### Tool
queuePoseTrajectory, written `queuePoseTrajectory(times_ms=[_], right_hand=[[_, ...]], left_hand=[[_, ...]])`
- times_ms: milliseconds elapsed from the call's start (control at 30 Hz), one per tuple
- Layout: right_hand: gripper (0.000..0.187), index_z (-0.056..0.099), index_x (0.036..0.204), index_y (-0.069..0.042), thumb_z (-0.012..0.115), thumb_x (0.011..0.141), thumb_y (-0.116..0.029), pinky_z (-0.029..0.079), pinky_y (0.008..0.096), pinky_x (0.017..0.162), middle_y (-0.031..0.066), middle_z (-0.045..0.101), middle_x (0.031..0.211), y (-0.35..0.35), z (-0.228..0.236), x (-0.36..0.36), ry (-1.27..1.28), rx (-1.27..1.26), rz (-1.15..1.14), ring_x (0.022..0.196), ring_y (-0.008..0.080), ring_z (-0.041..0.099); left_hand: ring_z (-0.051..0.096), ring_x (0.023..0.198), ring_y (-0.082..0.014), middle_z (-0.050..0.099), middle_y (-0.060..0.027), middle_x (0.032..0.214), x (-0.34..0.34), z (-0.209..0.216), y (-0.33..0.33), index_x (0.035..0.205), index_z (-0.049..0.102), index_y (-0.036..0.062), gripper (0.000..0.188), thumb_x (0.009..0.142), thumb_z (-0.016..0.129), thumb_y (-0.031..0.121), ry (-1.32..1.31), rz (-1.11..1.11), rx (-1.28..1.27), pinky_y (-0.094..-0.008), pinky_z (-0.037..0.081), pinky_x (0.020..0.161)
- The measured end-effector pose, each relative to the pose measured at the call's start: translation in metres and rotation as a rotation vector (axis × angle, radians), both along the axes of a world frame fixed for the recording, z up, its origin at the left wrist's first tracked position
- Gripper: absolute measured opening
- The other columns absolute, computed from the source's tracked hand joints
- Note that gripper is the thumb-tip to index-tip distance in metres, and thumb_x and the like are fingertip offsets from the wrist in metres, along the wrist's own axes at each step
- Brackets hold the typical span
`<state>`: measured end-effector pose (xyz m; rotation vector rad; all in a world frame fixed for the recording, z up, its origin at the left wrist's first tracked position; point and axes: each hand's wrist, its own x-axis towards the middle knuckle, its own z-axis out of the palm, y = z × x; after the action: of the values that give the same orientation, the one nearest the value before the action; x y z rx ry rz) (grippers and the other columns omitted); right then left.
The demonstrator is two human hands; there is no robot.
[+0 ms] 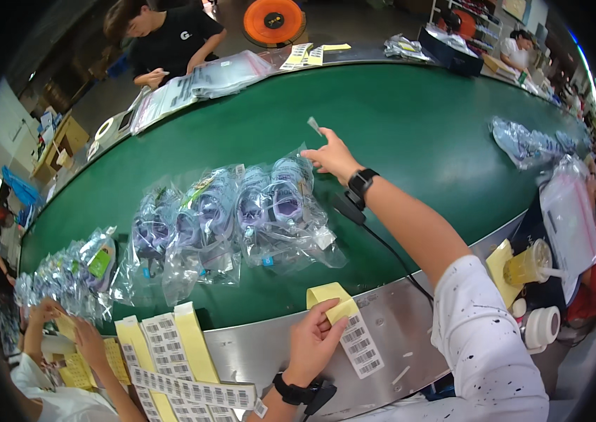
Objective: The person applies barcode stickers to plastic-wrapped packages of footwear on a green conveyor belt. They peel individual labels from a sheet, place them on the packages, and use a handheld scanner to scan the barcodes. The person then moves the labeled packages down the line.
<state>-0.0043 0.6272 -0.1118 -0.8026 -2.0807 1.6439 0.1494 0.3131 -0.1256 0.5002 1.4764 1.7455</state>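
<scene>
My left hand [317, 342] is closed on a sheet of barcode labels [361, 344] whose yellow backing [331, 294] curls over at the top, above the metal edge of the green belt. My right hand [333, 159] reaches out over the belt. A small pale label [313, 125] is at the tip of one outstretched finger; whether it is pinched or only stuck there is hard to see. Another fingertip is close to the top corner of a clear plastic bag [285, 200] of bluish-purple shoes. More bagged shoes [199, 214] lie alongside to the left.
Strips of barcode labels [171, 352] lie at the lower left, near another person's hands [76, 334]. Bagged shoes [73, 271] sit farther left, others [530, 141] far right. A drink cup [528, 262] stands right. Across the belt, a person [175, 42] works beside plastic bags [231, 74].
</scene>
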Motion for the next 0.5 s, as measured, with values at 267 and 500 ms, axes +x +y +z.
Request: queuePoseTrajectory(times_ms=[267,500], right_hand=[[0.082,0.025,0.147,-0.004,0.062,0.075,0.008,0.05,0.0242,0.05,0.0122,0.064,0.076,0.034,-0.021,0.021,-0.038,-0.188,-0.02,0.06,0.0134,0.061],[0.021,0.064,0.101,-0.001,0.067,0.083,-0.013,0.052,0.0411,0.059,0.0093,0.063,0.108,0.082,-0.01,0.014,-0.115,-0.396,0.009,0.08,0.022,0.062]], left_hand=[[0.061,0.105,-0.0168,0.06,-0.016,0.117,-0.001,0.002,0.0,0.126,0.047,-0.0051,0.037,0.091,0.057,-0.003,-0.053,-0.014,-0.029,-0.0272,0.049,0.09],[0.061,0.105,-0.0165,0.061,-0.0158,0.116,-0.002,0.004,0.003,0.126,0.047,-0.0058,0.037,0.091,0.057,-0.004,-0.044,-0.029,-0.006,-0.0269,0.049,0.089]])
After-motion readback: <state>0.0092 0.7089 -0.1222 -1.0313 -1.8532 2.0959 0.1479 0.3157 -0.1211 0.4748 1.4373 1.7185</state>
